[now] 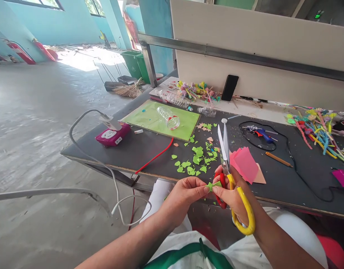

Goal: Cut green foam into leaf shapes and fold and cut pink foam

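Between the fingertips of both hands is a small green paper piece (pixel 210 186) with pointed corners. My left hand (pixel 188 192) pinches its left side, thumb and index finger together. My right hand (pixel 230 194) pinches its right side and also carries scissors (pixel 246 209) with one yellow and one red handle; their blades point up, slightly apart. Just beyond my hands, green paper scraps (pixel 198 153) lie scattered on the dark table (pixel 143 153). Pink paper squares (pixel 245 164) lie beyond my right hand, on top of a peach sheet (pixel 260 175).
A green sheet (pixel 140 119) bears a clear cut bottle (pixel 169 117). A magenta power block (pixel 112 135) with a grey cable is at left. A blue glue gun (pixel 264 135), brown stick (pixel 278 159), black phone (pixel 230 87) and colourful fuzzy stems (pixel 323 130) are farther back and right.
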Demonstrator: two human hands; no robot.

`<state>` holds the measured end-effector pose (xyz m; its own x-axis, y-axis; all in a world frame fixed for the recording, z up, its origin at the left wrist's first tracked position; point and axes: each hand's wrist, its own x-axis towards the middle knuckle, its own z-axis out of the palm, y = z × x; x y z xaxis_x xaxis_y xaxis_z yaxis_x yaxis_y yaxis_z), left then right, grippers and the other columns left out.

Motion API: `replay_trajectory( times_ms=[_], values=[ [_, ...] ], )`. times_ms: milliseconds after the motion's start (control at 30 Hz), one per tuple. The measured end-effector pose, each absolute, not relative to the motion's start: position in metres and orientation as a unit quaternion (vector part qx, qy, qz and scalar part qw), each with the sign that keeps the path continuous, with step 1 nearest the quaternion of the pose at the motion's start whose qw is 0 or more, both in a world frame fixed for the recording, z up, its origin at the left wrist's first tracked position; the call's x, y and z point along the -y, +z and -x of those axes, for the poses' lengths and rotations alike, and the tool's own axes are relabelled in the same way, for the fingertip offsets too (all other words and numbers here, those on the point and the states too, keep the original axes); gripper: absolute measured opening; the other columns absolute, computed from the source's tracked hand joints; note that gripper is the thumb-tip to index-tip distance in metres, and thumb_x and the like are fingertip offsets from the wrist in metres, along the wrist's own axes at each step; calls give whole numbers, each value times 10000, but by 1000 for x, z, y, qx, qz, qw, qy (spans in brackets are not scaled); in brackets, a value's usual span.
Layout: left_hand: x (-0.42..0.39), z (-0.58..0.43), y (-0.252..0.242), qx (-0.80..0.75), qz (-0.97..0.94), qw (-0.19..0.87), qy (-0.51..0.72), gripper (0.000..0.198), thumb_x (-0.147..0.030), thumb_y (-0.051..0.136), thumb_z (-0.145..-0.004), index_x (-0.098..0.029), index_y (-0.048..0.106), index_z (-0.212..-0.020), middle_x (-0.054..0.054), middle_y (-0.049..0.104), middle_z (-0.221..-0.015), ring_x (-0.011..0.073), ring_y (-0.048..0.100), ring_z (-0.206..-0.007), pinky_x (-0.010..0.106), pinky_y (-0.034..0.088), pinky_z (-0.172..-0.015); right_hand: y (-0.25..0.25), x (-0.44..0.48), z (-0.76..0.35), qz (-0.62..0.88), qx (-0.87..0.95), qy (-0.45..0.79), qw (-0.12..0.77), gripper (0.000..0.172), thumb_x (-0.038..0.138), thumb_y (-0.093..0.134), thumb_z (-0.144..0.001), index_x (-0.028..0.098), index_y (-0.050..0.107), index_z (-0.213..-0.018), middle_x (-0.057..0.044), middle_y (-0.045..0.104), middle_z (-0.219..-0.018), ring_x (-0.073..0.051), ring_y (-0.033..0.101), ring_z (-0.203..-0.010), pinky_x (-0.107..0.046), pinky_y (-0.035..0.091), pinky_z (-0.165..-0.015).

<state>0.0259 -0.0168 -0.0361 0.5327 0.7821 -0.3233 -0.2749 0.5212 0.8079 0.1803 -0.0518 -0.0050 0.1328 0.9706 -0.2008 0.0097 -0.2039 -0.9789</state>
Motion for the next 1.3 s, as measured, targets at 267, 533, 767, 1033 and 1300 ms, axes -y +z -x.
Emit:
replay_trajectory(
  times_ms=[267,533,767,1033,1300],
  values=[
    [15,-25,-32,-342,-337,787,387,194,-289,771,-689,-141,647,-673,19,649,-638,114,565,-629,223,402,-647,2,52,-182,580,426,503,479,424,496,742,-695,266,516,-971,53,552,-744,-123,569,-632,-225,487,-545],
    [-15,1,-10,-321,-278,731,535,180,-267,752,-710,-136,632,-683,-14,553,-602,100,537,-615,219,400,-631,-2,67,-184,563,432,564,422,489,717,567,-724,274,534,-930,43,514,-655,-103,475,-443,-203,352,-382],
    [-24,21,-2,-343,-286,684,576,160,-273,745,-708,-144,651,-702,-8,595,-631,99,551,-633,228,422,-681,-25,80,-176,579,452,565,375,603,846,571,-539,293,648,-767,0,524,-570,-177,539,-480,-306,448,-484],
    [-8,12,-11,-329,-296,745,499,176,-227,743,-704,-126,612,-645,2,581,-606,89,526,-589,210,380,-618,-16,76,-174,586,498,532,353,663,832,562,-585,261,702,-893,-32,590,-677,-213,606,-632,-309,498,-591],
    [-3,7,-14,-361,-317,734,480,169,-245,725,-716,-137,608,-660,10,610,-628,100,538,-602,223,386,-634,-18,73,-180,579,532,532,314,708,844,516,-616,240,685,-944,-53,599,-758,-225,617,-718,-291,498,-610]
  ],
)
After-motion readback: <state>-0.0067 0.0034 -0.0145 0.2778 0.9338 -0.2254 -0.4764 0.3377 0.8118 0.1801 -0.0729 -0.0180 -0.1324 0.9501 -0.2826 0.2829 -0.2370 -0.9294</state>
